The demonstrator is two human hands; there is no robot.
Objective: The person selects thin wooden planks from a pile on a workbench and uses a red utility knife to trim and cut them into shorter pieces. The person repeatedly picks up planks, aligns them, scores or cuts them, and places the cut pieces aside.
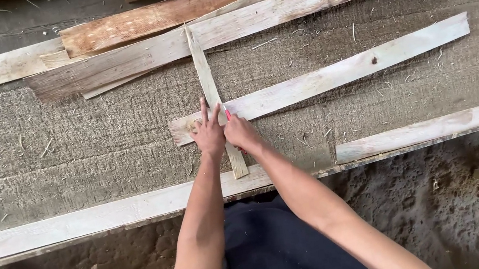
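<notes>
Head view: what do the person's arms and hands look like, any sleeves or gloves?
Both arms are bare up to the frame edge, no sleeves showing. The left hand and right hand wear no gloves, rings or watch. Dark clothing covers the body below.

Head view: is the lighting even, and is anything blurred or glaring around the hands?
Head view: soft, even daylight with faint shadows and no glare; the left hand, right hand and the narrow wooden strip are sharp; the red tool is mostly hidden.

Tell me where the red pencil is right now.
In the head view, the red pencil sits in the right hand, tip against the narrow upright strip where it crosses the long plank, beside the left hand.
</notes>
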